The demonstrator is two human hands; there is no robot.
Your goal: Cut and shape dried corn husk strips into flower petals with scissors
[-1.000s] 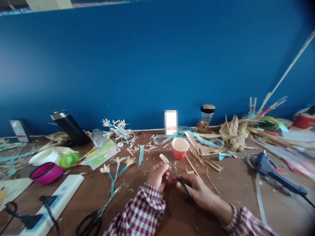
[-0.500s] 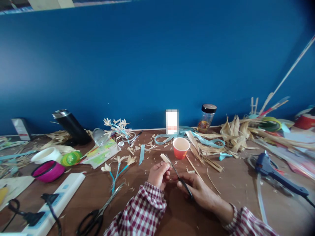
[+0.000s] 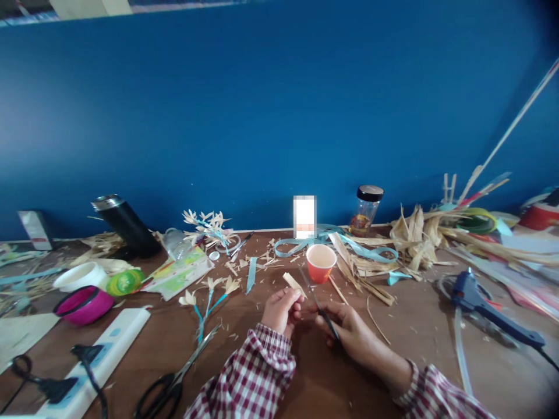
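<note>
1. Since half a second ago, the slim dark-handled tool point(image 3: 328, 323) has swung a little to the right: its blade lay against the pale strip point(image 3: 293, 283), and now a gap shows between their upper ends.
2. Nearest, two checked sleeves point(image 3: 257, 372) reach in over the brown tabletop point(image 3: 317, 387); to their left lie black-handled scissors point(image 3: 178, 377) and a white power strip point(image 3: 112, 342) with plugs in it.
3. Left hand point(image 3: 280, 309): closed in a pinch, thumb over curled fingers, gripping the pale strip, which slants up and left above the tabletop, short of the paper cup.
4. Right hand point(image 3: 356, 334): partly curled, holding the tool by its handle between thumb and fingers, blade pointing up and left. Whether blade and strip touch lower down, I cannot tell.
5. Further left, pale flowers on blue stems point(image 3: 201, 330) lie by the scissors' tips; far right lies a blue glue gun point(image 3: 484, 308).
6. Beyond the hands stands an orange-red paper cup point(image 3: 321, 272), with dry husks point(image 3: 349, 262) just right of it.
7. At the back are a tilted black flask point(image 3: 128, 227), a black-lidded jar point(image 3: 365, 215) and a blue partition point(image 3: 279, 116).
</note>
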